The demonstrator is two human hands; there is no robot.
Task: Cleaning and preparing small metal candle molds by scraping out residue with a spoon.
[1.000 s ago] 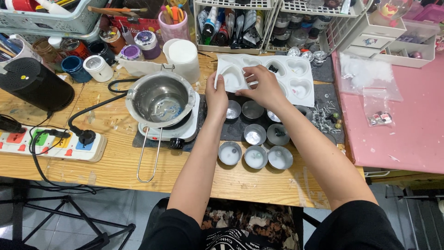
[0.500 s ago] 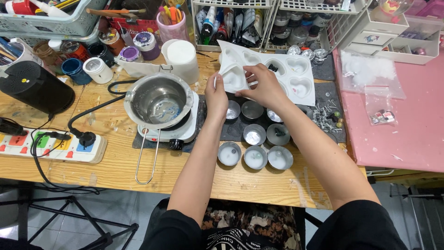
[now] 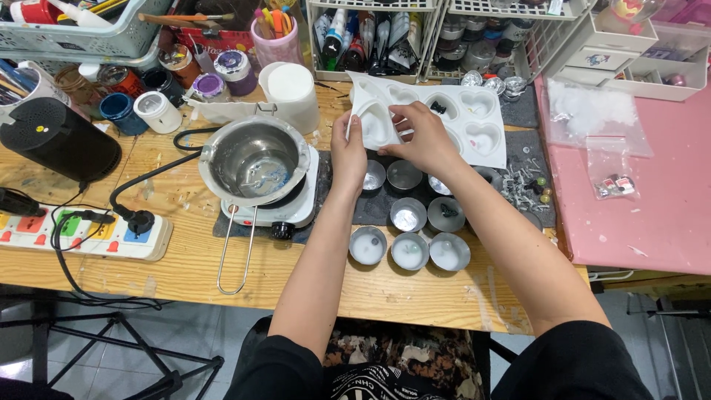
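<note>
A white silicone mould (image 3: 474, 130) with several heart-shaped hollows lies at the back of the wooden table (image 3: 185, 252). Its near left corner is bent upward. My left hand (image 3: 346, 152) grips that corner from below and outside. My right hand (image 3: 422, 137) pinches the same corner from the top, fingers over the nearest hollow. One hollow farther back holds a small dark piece. Several small round metal cups (image 3: 409, 250), some filled with white wax, stand on a dark mat just in front of my hands.
A steel pot (image 3: 255, 159) with a long wire handle sits on a small white hotplate to the left. A power strip (image 3: 81, 233), a black speaker (image 3: 59, 141), jars, wire baskets of bottles (image 3: 370, 37) and a pink mat (image 3: 652, 192) with plastic bags surround the work area.
The mould's left corner has been lifted and curled up more between my two hands. The hands have stayed in almost the same place.
</note>
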